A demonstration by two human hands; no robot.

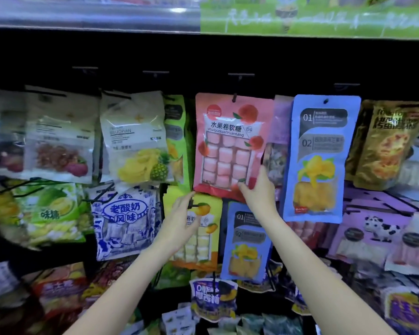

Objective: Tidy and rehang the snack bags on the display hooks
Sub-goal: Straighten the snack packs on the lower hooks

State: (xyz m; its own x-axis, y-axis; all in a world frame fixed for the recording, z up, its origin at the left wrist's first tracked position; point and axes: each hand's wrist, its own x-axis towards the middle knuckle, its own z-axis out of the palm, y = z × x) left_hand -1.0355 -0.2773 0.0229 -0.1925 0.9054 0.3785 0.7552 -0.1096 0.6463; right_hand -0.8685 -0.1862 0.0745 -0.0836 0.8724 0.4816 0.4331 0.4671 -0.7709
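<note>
A pink peach-candy bag hangs from a black hook at the middle of the upper row. My right hand pinches its lower right corner between thumb and fingers. My left hand is below and to the left, fingers relaxed and spread, by the tip of a black hook that carries a yellow mango-candy bag. A small blue mango bag hangs just under my right wrist.
A tall blue mango bag hangs right of the pink one, with a purple bag between them. White dried-fruit bags fill the left, gold bags the right. Bare hooks jut above; more packets crowd lower rows.
</note>
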